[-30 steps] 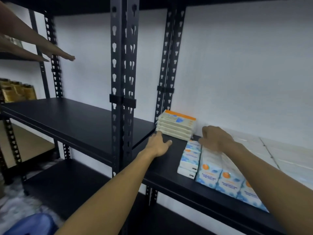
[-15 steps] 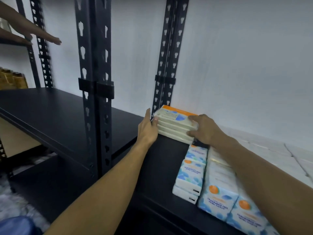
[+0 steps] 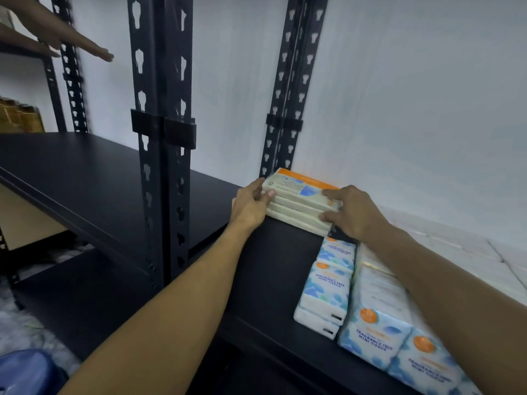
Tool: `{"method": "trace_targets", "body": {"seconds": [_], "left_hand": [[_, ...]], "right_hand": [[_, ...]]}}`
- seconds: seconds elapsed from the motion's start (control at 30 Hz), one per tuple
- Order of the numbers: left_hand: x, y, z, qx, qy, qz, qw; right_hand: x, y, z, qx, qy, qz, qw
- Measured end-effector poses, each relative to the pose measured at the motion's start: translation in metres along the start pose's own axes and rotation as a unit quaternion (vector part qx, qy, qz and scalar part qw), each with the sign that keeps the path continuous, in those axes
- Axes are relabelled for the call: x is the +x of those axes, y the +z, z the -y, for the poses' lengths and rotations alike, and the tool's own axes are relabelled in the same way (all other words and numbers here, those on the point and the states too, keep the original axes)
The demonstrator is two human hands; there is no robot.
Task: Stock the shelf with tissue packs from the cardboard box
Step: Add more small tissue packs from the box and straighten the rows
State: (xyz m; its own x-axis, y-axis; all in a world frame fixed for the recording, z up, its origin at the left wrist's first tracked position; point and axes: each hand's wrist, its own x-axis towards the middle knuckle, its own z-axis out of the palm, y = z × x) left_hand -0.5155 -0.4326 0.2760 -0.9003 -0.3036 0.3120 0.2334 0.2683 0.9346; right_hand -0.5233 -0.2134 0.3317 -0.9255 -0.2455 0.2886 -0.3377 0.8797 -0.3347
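Note:
A stack of flat cream tissue packs [image 3: 298,199] with an orange-edged top lies at the back of the black shelf [image 3: 273,269], against the wall. My left hand [image 3: 251,205] grips the stack's left end, thumb on the top pack. My right hand [image 3: 352,210] holds its right end, fingers curled over the top and front. In front of the stack, blue-and-white mini tissue packs [image 3: 328,286] lie in a row, beside larger packs [image 3: 382,329] with orange dots. The cardboard box is out of view.
Black slotted uprights [image 3: 162,138] divide this shelf from the bare black shelf [image 3: 71,172] to the left. Another person's hands [image 3: 85,44] reach onto a higher shelf at far left. Golden jars [image 3: 17,115] stand at the left edge. A blue object [image 3: 28,372] sits on the floor.
Both my hands moved from the shelf and the blue packs onto the two ends of the cream stack and took hold of it. The view came closer.

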Motion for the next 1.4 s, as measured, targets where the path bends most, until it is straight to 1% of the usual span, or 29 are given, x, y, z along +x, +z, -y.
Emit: {"method": "trace_targets", "body": {"seconds": [0.1, 0.2, 0.4, 0.73, 1.03, 1.23, 1.4], "left_hand": [[-0.0003, 0.0016, -0.0019, 0.026, 0.008, 0.009, 1.000], [-0.0007, 0.0016, -0.0032, 0.030, 0.011, 0.005, 0.999], [-0.0005, 0.0029, -0.0032, 0.034, 0.005, -0.002, 0.999], [0.0029, 0.0008, -0.0033, 0.024, -0.010, -0.008, 1.000], [0.0029, 0.0003, -0.0056, 0.009, -0.013, -0.022, 1.000], [0.0032, 0.0000, -0.0069, 0.033, -0.009, -0.004, 0.999], [0.0039, 0.0008, -0.0045, 0.057, 0.001, -0.005, 0.998]], "right_hand": [[-0.0013, -0.0010, 0.0007, -0.007, 0.000, 0.003, 1.000], [-0.0015, -0.0023, 0.0012, -0.004, -0.001, 0.006, 1.000], [-0.0010, -0.0004, 0.0036, -0.027, 0.010, 0.041, 0.999], [-0.0033, -0.0011, 0.0075, -0.043, 0.006, 0.020, 0.999], [-0.0041, -0.0009, 0.0072, -0.016, 0.006, 0.009, 1.000], [-0.0005, 0.0007, 0.0056, 0.006, 0.022, 0.012, 1.000], [0.0009, 0.0005, 0.0044, 0.016, 0.025, 0.009, 1.000]]}}
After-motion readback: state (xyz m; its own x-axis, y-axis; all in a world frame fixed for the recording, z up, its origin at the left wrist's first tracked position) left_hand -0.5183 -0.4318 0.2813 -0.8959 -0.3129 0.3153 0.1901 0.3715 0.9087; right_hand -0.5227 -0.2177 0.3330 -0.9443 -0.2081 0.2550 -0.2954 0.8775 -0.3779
